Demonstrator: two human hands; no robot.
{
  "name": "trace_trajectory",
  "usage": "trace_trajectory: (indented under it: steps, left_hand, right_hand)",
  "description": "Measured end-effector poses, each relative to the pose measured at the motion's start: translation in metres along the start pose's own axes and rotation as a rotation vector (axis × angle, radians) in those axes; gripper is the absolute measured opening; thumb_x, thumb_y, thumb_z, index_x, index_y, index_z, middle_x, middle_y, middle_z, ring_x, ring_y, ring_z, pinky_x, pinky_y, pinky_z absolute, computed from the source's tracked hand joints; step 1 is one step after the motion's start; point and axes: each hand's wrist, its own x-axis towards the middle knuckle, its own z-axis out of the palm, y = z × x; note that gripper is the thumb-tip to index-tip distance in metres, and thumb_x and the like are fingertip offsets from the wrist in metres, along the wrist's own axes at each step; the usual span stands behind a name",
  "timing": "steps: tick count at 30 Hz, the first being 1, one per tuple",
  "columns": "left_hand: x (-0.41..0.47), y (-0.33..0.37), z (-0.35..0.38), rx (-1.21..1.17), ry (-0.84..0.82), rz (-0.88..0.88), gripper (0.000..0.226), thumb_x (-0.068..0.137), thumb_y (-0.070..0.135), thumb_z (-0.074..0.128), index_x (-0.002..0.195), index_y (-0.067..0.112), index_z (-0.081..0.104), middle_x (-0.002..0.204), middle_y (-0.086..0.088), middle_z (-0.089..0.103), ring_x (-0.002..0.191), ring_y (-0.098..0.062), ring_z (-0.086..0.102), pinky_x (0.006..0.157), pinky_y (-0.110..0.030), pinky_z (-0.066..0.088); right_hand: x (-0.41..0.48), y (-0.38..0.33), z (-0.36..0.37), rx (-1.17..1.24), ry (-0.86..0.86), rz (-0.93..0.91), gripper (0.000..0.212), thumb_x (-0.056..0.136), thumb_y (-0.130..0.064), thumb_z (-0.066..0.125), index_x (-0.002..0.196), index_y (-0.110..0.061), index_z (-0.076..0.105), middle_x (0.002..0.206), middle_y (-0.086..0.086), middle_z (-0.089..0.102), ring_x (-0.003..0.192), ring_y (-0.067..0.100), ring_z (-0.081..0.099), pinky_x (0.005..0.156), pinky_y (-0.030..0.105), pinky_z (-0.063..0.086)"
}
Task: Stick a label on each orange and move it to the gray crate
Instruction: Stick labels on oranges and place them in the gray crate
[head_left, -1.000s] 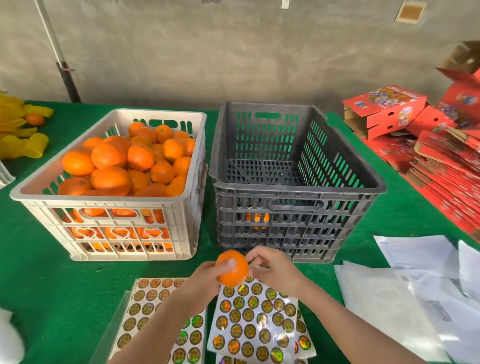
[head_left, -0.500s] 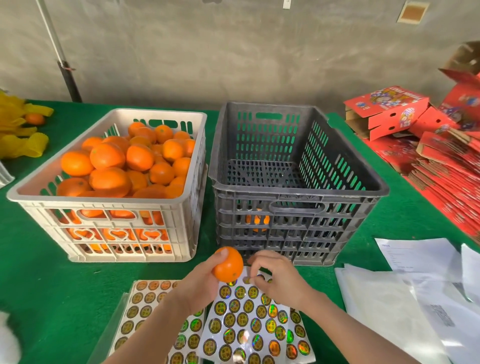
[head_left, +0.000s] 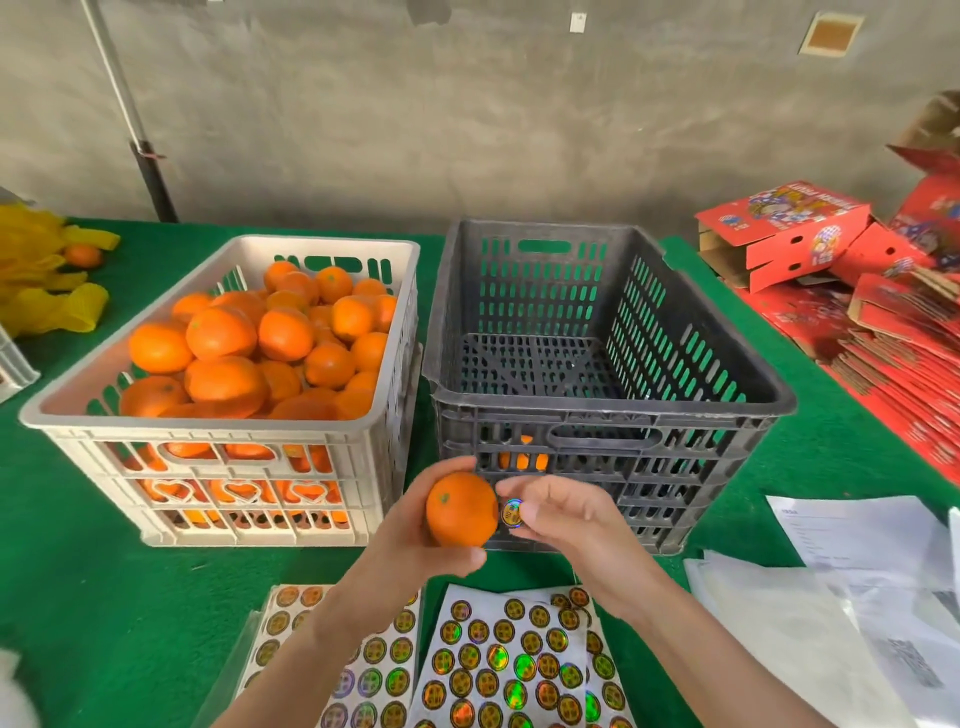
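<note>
My left hand (head_left: 415, 535) grips an orange (head_left: 461, 508) in front of the gray crate (head_left: 613, 410). Right beside the orange, my right hand (head_left: 566, 525) pinches a round shiny label (head_left: 511, 512) at its fingertips, almost touching the fruit. The gray crate has at least one orange (head_left: 521, 459) inside, seen through its front slots. To the left, the white crate (head_left: 234, 426) is piled with several oranges (head_left: 260, 348). Two label sheets (head_left: 514, 665) lie on the green table under my arms.
Red cardboard boxes (head_left: 779, 234) are stacked at the right, flat ones along the table's right edge. White papers and plastic sleeves (head_left: 841, 613) lie at the near right. Yellow net bags (head_left: 47, 291) and a loose orange (head_left: 83, 255) sit at the far left.
My right hand peeled a label off the sheet and lifted it up to the orange. My left hand raised the orange slightly toward the gray crate's front.
</note>
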Motion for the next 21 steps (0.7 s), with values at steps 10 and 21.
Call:
trace_trajectory:
  steps: [10,21]
  left_hand:
    - [0.005,0.026,0.011,-0.337,-0.039,-0.128,0.076,0.072,0.055,0.063,0.125,0.005,0.042,0.072,-0.009,0.060,0.057,-0.018,0.053,0.050,-0.023,0.042]
    - [-0.005,0.048,0.014,-0.329,-0.031,-0.104,0.066,0.074,0.050,0.061,0.118,0.003,0.045,0.070,-0.011,0.060,0.054,-0.019,0.052,0.047,-0.022,0.040]
  right_hand:
    - [-0.002,-0.034,0.009,-0.435,-0.089,-0.231,0.027,0.088,-0.002,0.062,0.073,-0.024,0.059,0.112,-0.002,0.056,0.104,0.005,0.056,0.088,0.025,0.047]
    - [-0.014,-0.040,0.023,-0.578,0.079,-0.337,0.031,0.083,-0.029,0.068,0.107,-0.029,0.049,0.110,-0.013,0.059,0.106,0.006,0.056,0.091,0.036,0.049]
